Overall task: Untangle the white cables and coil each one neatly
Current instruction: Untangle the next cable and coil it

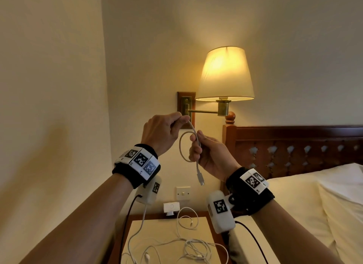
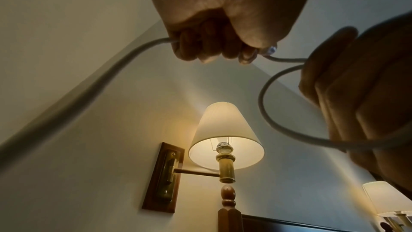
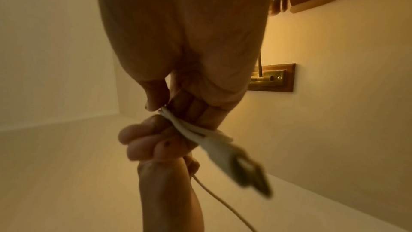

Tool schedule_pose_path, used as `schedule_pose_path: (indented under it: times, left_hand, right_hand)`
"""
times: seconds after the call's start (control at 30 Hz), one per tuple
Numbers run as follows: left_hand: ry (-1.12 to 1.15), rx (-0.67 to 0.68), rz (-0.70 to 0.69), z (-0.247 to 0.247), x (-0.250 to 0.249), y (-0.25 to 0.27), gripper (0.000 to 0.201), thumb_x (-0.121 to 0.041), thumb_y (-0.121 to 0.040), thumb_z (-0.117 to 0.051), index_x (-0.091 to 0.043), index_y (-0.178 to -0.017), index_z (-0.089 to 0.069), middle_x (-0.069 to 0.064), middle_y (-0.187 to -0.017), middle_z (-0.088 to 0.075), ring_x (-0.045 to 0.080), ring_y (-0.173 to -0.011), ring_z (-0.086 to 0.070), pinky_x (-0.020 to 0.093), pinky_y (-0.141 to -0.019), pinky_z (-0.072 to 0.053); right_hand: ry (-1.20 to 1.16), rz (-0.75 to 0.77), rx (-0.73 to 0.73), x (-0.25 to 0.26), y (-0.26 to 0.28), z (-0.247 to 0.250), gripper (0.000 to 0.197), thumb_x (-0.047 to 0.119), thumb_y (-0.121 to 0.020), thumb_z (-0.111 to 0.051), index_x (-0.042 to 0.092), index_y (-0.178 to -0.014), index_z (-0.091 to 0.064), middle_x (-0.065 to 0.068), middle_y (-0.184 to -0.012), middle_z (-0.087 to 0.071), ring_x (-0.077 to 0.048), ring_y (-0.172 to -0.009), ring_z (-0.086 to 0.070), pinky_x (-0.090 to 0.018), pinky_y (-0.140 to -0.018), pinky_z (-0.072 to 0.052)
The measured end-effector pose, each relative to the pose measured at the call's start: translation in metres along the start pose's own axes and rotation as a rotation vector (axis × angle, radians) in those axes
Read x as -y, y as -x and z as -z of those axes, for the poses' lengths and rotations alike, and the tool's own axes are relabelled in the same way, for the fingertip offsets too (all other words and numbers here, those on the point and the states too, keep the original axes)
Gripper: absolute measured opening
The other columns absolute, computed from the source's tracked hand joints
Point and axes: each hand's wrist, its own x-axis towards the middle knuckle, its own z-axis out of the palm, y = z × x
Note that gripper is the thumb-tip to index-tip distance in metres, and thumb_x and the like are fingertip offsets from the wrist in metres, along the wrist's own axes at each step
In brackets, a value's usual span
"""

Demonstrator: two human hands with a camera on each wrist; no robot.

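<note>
I hold one white cable point(image 1: 183, 149) up at chest height in front of the wall lamp. My right hand point(image 1: 204, 151) pinches a small loop of it, and the plug end point(image 1: 200, 178) dangles below the fist. My left hand point(image 1: 167, 130) grips the same cable a little higher and to the left, fingers curled round it. In the left wrist view the cable point(image 2: 274, 121) curves in a ring from my left hand point(image 2: 214, 47) into the right fist. The right wrist view shows the doubled cable point(image 3: 196, 133) under the thumb. Other white cables point(image 1: 188, 246) lie tangled on the bedside table point(image 1: 161, 232).
A lit wall lamp point(image 1: 225, 75) on a brass arm hangs just behind my hands. The wooden headboard point(image 1: 294, 143) and a bed with a pillow point(image 1: 334, 195) are to the right. A white charger point(image 1: 171, 207) sits in a wall socket below a switch point(image 1: 183, 193).
</note>
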Motion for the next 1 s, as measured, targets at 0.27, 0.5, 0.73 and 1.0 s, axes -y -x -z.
schedule_pose_path:
  times: [0.27,0.5,0.73,1.0]
  left_hand:
    - [0.264,0.096,0.129,-0.002,0.007,0.002,0.034,-0.057,-0.088,-0.046,-0.032,-0.064,-0.045,-0.011,-0.053,-0.043,0.006,-0.049,-0.043,0.014,-0.049,-0.03]
    - [0.541,0.279,0.446,-0.032,0.042,0.077,0.026,-0.034,-0.098,-0.048,-0.022,-0.078,-0.059,-0.01,-0.061,-0.048,0.0,-0.046,-0.042,0.022,-0.051,-0.035]
    - [0.457,0.583,0.492,-0.044,0.022,0.121,0.034,-0.018,-0.101,-0.044,-0.019,-0.067,-0.048,-0.005,-0.059,-0.042,0.007,-0.052,-0.036,0.029,-0.059,-0.034]
    - [0.369,0.795,-0.052,-0.01,-0.025,0.057,0.023,-0.027,-0.099,-0.047,-0.031,-0.077,-0.054,-0.011,-0.066,-0.05,0.005,-0.057,-0.045,0.024,-0.061,-0.04]
  right_hand:
    - [-0.176,0.038,0.02,0.02,-0.002,0.009,0.032,0.027,-0.102,-0.032,0.014,-0.081,-0.051,0.0,-0.063,-0.05,-0.012,-0.055,-0.049,-0.022,-0.057,-0.046]
    - [-0.339,0.086,-0.015,0.038,0.002,0.023,0.034,0.022,-0.102,-0.032,0.013,-0.08,-0.055,0.009,-0.051,-0.032,-0.006,-0.049,-0.015,-0.018,-0.043,-0.026]
    - [-0.054,0.07,-0.14,0.039,0.004,0.037,0.03,0.024,-0.105,-0.032,0.012,-0.087,-0.054,0.006,-0.055,-0.034,-0.006,-0.045,-0.029,-0.019,-0.047,-0.03]
    - [0.548,0.039,-0.224,0.008,0.001,0.03,0.031,0.019,-0.105,-0.036,0.002,-0.092,-0.058,-0.013,-0.075,-0.068,-0.023,-0.066,-0.067,-0.032,-0.067,-0.056]
